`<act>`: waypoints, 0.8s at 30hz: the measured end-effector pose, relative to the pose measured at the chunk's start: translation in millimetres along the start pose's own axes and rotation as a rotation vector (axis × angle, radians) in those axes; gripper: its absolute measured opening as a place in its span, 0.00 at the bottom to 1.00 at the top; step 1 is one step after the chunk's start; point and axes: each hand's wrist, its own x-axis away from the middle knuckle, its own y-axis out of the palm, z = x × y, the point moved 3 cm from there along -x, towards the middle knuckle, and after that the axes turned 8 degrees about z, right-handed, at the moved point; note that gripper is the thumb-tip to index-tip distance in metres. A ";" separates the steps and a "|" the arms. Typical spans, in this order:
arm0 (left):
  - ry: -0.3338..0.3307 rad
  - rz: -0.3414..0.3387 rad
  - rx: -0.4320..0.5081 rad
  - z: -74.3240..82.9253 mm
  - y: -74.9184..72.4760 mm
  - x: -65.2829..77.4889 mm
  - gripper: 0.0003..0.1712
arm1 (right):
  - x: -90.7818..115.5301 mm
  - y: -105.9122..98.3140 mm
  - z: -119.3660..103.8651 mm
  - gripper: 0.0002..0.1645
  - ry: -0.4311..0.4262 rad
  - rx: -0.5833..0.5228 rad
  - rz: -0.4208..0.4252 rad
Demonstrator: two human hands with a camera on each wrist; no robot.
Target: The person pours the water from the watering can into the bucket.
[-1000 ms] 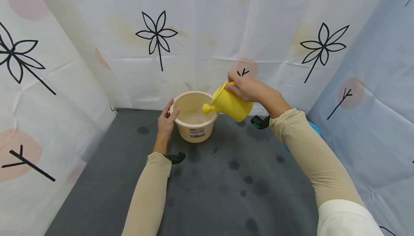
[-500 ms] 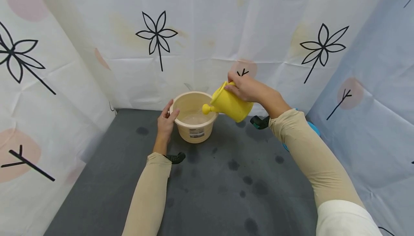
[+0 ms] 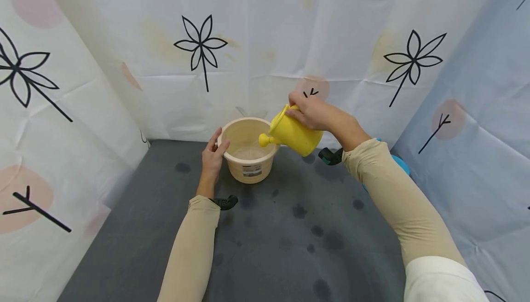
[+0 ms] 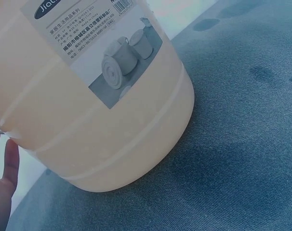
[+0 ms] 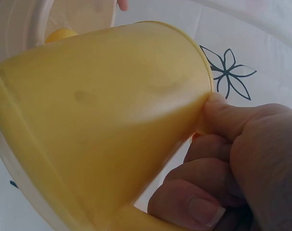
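A cream plastic tub (image 3: 234,170) with a printed label (image 4: 122,57) stands on the dark table. My left hand (image 3: 212,157) grips its left rim, thumb over the edge and fingers along the outside. In my right hand (image 3: 315,113) is a yellow watering can (image 3: 295,132), tipped so that its spout (image 3: 265,140) reaches over the tub's right rim. The right wrist view shows the can's body (image 5: 102,110) close up, with the thumb pressed at its rim and the fingers curled at the handle. No stream of water can be made out.
Dark wet spots (image 3: 322,288) dot the grey table cloth (image 3: 265,246). Something blue (image 3: 400,165) shows partly behind the right forearm. White patterned sheets (image 3: 256,39) hang at the back and both sides.
The right hand and the watering can have shifted very slightly left. The left hand and the tub keep their places.
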 end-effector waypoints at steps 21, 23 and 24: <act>-0.028 -0.046 0.001 26.4 -3.7 11.2 0.35 | -5.7 -1.5 -9.4 0.14 0.002 0.007 -0.011; -0.033 -0.047 -0.012 30.4 -3.5 14.6 0.35 | -5.7 -1.4 -10.3 0.14 -0.005 0.016 -0.011; -0.036 -0.048 -0.012 30.8 -3.3 15.3 0.35 | -5.9 -1.3 -10.5 0.14 -0.007 0.018 -0.011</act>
